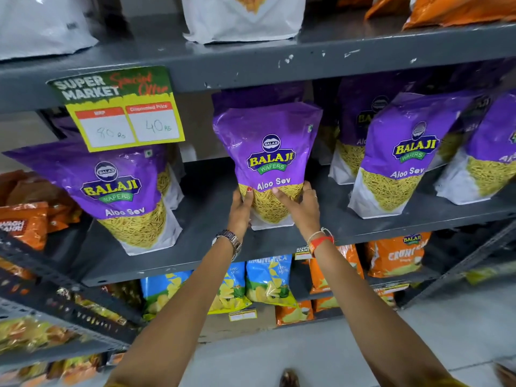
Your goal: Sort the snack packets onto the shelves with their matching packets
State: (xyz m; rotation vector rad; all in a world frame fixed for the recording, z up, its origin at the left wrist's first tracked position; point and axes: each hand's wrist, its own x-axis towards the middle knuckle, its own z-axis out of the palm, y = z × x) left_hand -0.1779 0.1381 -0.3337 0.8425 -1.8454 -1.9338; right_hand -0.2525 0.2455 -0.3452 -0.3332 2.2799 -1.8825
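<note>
A purple Aloo Sev packet stands upright in the middle of the grey metal shelf. My left hand grips its lower left side and my right hand grips its lower right side, thumbs on the front. Matching purple Aloo Sev packets stand on the same shelf: one at the left, one at the right, and more behind them. The held packet's base rests at or just above the shelf surface; I cannot tell which.
A yellow price tag hangs from the upper shelf edge. White packets and orange packets sit above. Blue chip packets and orange Crunchex packets fill the shelf below. Another rack with orange packets stands left.
</note>
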